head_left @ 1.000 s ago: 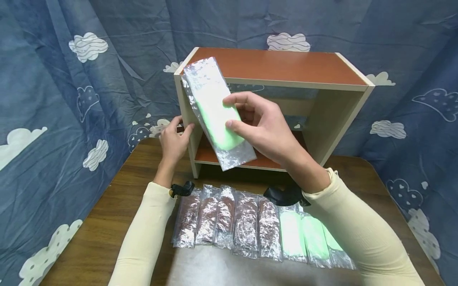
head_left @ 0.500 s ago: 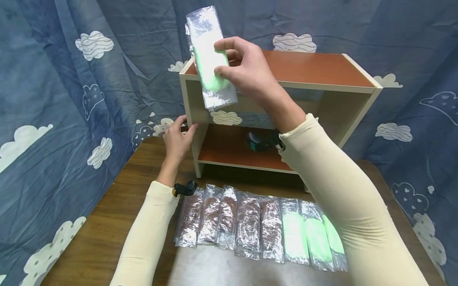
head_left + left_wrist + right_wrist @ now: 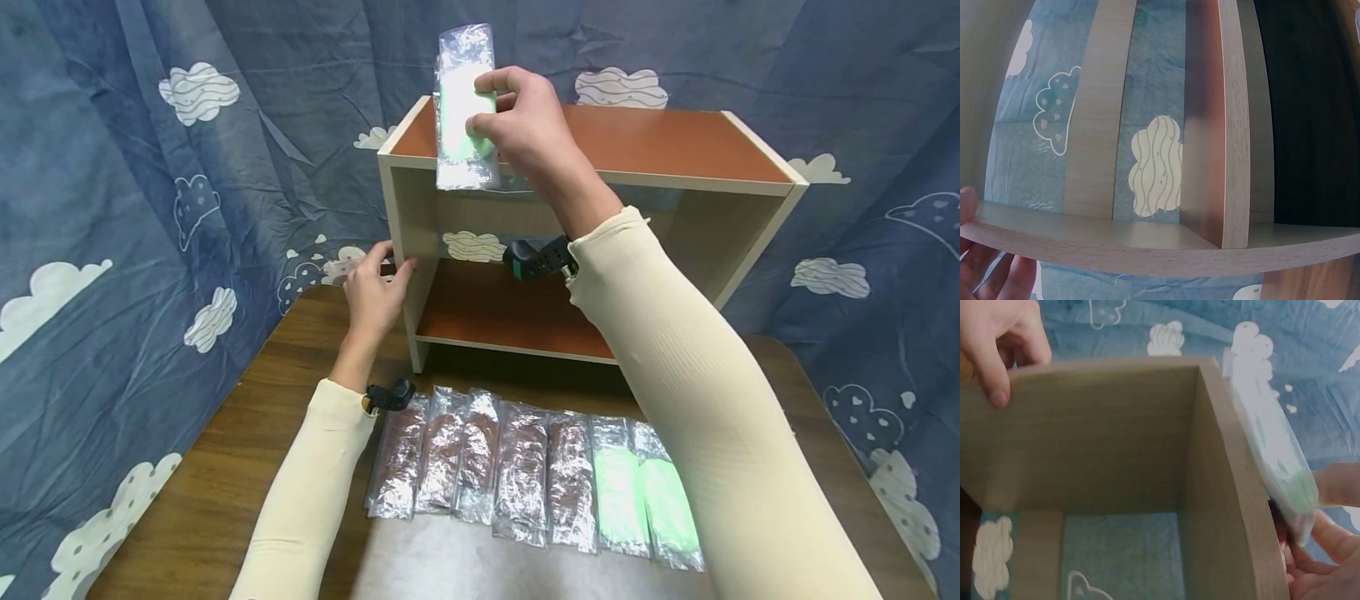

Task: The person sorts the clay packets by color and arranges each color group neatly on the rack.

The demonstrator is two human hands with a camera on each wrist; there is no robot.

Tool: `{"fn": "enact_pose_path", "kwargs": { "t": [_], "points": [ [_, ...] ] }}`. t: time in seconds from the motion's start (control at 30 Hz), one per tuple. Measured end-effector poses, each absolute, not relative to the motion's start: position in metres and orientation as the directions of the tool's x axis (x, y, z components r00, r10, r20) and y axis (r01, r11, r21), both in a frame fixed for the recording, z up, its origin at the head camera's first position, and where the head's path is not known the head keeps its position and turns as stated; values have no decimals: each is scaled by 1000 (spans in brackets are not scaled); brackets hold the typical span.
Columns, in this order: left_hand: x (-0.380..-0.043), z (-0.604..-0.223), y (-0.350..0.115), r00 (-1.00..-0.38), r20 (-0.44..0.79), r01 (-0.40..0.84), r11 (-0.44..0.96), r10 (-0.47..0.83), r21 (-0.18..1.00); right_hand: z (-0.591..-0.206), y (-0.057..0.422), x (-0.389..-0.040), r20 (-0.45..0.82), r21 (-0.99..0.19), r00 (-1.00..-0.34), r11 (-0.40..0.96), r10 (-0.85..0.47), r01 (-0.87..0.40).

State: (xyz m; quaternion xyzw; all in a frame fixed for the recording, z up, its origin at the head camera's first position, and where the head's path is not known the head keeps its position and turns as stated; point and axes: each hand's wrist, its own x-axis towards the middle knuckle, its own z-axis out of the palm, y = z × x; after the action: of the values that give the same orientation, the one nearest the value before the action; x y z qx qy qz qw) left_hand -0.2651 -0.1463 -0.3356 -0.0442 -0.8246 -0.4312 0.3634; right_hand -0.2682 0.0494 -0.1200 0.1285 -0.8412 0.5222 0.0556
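Note:
My right hand point(image 3: 528, 125) pinches a flat clear plastic packet with light green contents point(image 3: 459, 172) between thumb and fingers. It holds the packet upright near the top front left corner of a small wooden shelf unit point(image 3: 660, 137). In the right wrist view the packet point(image 3: 1266, 434) is beside the unit's top board; whether it touches is unclear. My left hand point(image 3: 372, 292) grips the unit's left side panel, thumb on the inner side and fingers outside, as the left wrist view shows with that hand point(image 3: 997, 275).
On the table point(image 3: 277, 400) in front of the unit lies a row of clear packets: several with brown contents point(image 3: 517, 467), then light green ones point(image 3: 618, 492) to the right, partly hidden by my right sleeve point(image 3: 705, 425). A blue cloud-print cloth point(image 3: 300, 100) hangs behind.
My right hand has lifted the green packet from before the unit's opening to its top, then shifted slightly right, turning it more upright. My left hand keeps its grip on the panel.

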Motion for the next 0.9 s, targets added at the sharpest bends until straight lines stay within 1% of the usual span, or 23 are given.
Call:
{"fn": "enact_pose_path", "kwargs": {
  "t": [0.1,0.2,0.3,0.37,0.43,0.53,0.63,0.8,0.9],
  "points": [
    [-265,-336,-145,-735,635,384,628,-236,677,-117,50,-272,199,-788,-970,566,-138,-242],
    [-265,-336,-145,-735,636,382,631,-235,675,-115,50,-275,184,-641,-973,733,-141,-227],
    [-265,-335,-144,-734,636,380,630,-240,677,-114,52,-277,183,-538,-970,810,-158,-234],
    [-265,-335,-143,-737,632,381,626,-239,681,-115,55,-278,187,-549,-965,794,-186,-259],
    [-266,-336,-142,-741,629,381,625,-235,681,-117,64,-279,203,-566,-948,761,-244,-317],
    [-267,-337,-141,-745,627,383,622,-229,683,-118,82,-281,214,-581,-901,692,-378,-428],
    [-267,-337,-141,-743,629,386,621,-229,682,-118,99,-283,204,-547,-846,659,-492,-515],
    [-266,-338,-142,-738,636,395,620,-224,677,-118,110,-284,92,-537,-801,647,-592,-540],
    [-265,-338,-142,-736,640,399,620,-223,675,-119,109,-285,57,-522,-777,645,-627,-559]
  ]
}}
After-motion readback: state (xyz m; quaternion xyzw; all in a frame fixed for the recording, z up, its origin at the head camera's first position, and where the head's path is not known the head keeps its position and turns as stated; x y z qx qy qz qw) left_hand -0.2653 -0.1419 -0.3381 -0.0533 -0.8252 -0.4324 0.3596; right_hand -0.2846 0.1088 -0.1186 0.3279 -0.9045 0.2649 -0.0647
